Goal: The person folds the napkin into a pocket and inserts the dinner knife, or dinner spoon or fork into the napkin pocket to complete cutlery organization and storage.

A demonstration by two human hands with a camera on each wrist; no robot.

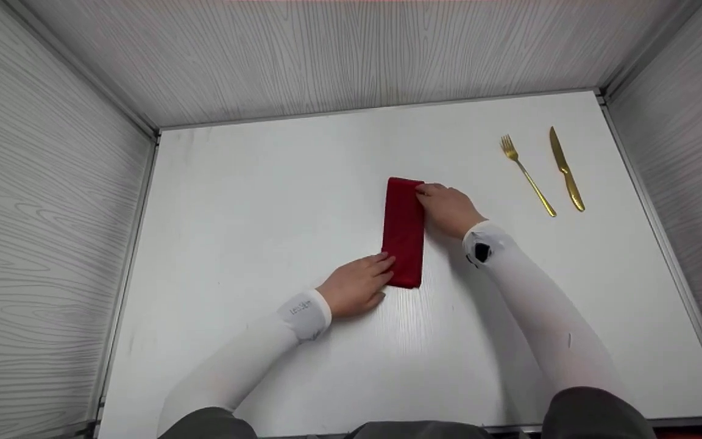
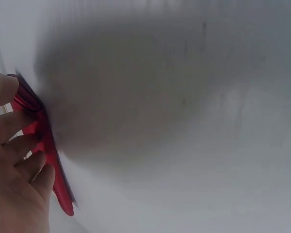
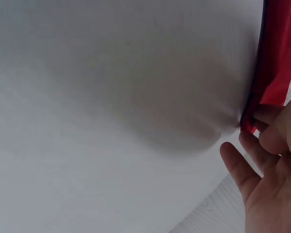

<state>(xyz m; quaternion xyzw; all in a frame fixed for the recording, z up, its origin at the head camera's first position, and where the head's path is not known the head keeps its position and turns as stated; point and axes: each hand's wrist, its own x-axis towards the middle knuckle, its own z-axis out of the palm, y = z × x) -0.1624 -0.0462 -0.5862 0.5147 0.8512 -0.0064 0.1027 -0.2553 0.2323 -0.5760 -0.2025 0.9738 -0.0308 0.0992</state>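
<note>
A red cloth (image 1: 404, 235), folded into a long narrow strip, lies on the white table with its length running away from me. My left hand (image 1: 357, 286) rests its fingertips on the near left part of the strip. In the left wrist view, layered folds show at one end of the cloth (image 2: 48, 145), close to the thumb. At the far right corner, my right hand (image 1: 451, 210) touches the cloth with its fingertips. The right wrist view shows some fingers (image 3: 240, 167) spread just past that corner. Parts of both thumbs are hidden from the head view.
To the right, a gold fork (image 1: 528, 177) and a gold knife (image 1: 566, 174) lie side by side, their handles toward me. Grey wood-grain panels (image 1: 357, 58) stand along the back, left and right of the white table (image 1: 253, 207).
</note>
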